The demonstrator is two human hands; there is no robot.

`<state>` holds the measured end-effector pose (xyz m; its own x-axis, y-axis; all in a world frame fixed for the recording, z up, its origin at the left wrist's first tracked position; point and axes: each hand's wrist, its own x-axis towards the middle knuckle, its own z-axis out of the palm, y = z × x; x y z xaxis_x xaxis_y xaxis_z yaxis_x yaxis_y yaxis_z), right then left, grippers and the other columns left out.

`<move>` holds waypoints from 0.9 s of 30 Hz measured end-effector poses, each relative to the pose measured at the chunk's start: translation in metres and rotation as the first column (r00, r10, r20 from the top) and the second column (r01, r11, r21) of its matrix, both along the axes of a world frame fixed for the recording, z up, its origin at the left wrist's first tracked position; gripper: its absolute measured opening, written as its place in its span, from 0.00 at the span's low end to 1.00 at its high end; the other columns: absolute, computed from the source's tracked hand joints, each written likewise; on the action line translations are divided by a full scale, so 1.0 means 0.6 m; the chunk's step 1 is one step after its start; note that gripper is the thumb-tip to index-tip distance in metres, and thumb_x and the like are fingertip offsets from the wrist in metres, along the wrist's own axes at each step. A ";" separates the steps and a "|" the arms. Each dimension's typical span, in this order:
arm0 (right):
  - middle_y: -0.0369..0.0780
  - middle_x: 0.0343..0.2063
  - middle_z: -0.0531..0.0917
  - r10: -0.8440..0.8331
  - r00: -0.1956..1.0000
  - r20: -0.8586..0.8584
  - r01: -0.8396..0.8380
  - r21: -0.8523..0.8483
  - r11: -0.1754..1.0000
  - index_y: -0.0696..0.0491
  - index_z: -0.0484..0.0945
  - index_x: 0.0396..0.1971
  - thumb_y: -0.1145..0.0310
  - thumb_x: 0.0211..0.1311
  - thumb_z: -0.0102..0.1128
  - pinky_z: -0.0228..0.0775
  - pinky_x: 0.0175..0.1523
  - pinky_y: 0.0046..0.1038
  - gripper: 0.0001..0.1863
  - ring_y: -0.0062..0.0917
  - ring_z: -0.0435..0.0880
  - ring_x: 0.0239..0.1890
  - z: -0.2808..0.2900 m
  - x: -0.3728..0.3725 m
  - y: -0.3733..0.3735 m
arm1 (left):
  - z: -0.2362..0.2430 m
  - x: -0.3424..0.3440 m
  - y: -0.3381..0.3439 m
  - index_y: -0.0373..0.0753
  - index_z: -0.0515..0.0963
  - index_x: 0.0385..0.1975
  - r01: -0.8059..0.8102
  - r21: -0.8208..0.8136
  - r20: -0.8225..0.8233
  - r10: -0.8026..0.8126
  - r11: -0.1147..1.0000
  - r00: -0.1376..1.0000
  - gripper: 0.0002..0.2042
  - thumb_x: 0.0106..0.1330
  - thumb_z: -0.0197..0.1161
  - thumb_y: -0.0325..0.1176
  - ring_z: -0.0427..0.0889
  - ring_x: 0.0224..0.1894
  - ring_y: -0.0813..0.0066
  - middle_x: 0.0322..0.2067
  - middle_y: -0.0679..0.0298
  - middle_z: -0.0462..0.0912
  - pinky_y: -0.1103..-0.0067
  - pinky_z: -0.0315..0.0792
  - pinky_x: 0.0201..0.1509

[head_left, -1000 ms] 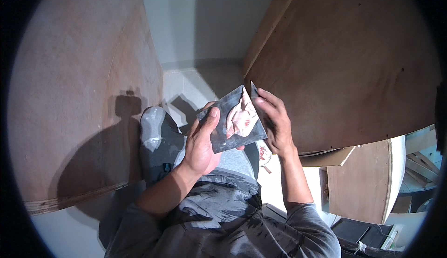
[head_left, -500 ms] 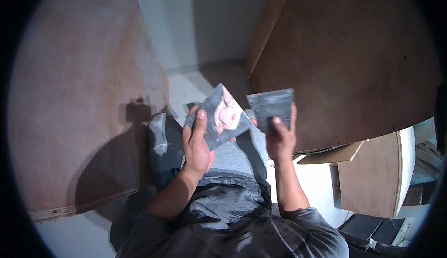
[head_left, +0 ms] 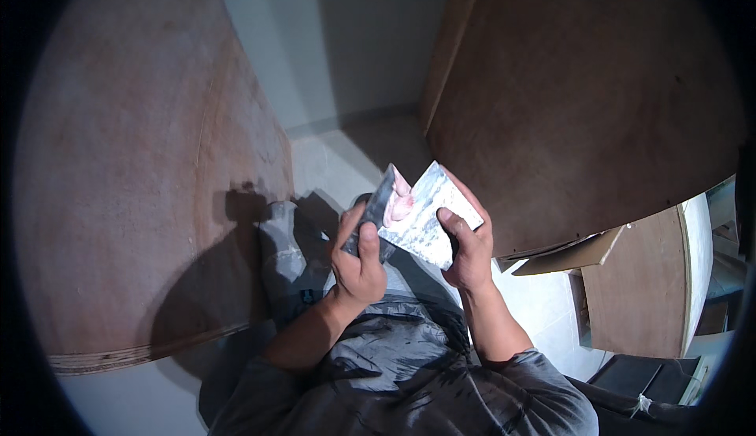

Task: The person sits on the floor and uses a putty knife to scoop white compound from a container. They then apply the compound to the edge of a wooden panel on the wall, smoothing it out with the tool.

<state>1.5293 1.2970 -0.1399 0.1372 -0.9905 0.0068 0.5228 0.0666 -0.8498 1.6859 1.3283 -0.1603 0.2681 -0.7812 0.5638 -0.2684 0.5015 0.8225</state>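
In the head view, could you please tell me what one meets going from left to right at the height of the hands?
Large plywood panel → left hand → dark card with a pink picture → pale grey card → right hand → brown board.

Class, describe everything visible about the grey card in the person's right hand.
The grey card is a thin, flat rectangle, mottled pale grey, looking like stiff paper or card. It is tilted, one corner pointing up. The right hand pinches its lower edge, thumb on its face. It overlaps a darker sheet with a pink picture held by the left hand.
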 end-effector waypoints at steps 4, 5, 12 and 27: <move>0.46 0.49 0.81 -0.105 0.994 0.002 0.105 -0.093 0.990 0.65 0.66 0.63 0.69 0.59 0.59 0.71 0.59 0.30 0.33 0.29 0.81 0.50 0.030 -0.012 -0.022 | -0.003 -0.003 0.021 0.27 0.76 0.46 0.106 0.098 0.035 -0.110 0.989 0.993 0.21 0.77 0.45 0.42 0.78 0.42 0.62 0.39 0.54 0.79 0.73 0.67 0.51; 0.46 0.49 0.81 -0.149 0.988 -0.043 0.140 -0.171 0.975 0.65 0.65 0.64 0.68 0.58 0.61 0.71 0.59 0.30 0.34 0.30 0.81 0.51 0.041 -0.019 -0.019 | 0.001 -0.005 0.021 0.28 0.74 0.48 0.144 0.170 -0.149 -0.119 0.975 0.982 0.21 0.77 0.45 0.44 0.80 0.42 0.64 0.40 0.55 0.79 0.73 0.72 0.47; 0.44 0.50 0.80 -0.424 0.753 -0.502 -0.477 -0.862 0.173 0.38 0.84 0.48 0.73 0.49 0.67 0.81 0.51 0.39 0.23 0.46 0.81 0.53 0.031 -0.068 -0.027 | 0.038 -0.003 0.000 0.38 0.69 0.58 0.611 0.070 -0.903 -0.210 0.788 0.374 0.21 0.77 0.46 0.47 0.83 0.43 0.71 0.45 0.60 0.80 0.71 0.80 0.38; 0.34 0.51 0.81 -0.666 0.318 -0.675 -0.698 -0.642 0.317 0.38 0.83 0.51 0.63 0.54 0.64 0.67 0.53 0.41 0.21 0.34 0.76 0.59 0.109 -0.079 -0.057 | 0.034 0.007 -0.003 0.32 0.68 0.58 0.468 0.117 -0.772 -0.216 0.876 0.597 0.22 0.77 0.46 0.44 0.85 0.41 0.70 0.44 0.56 0.81 0.73 0.84 0.36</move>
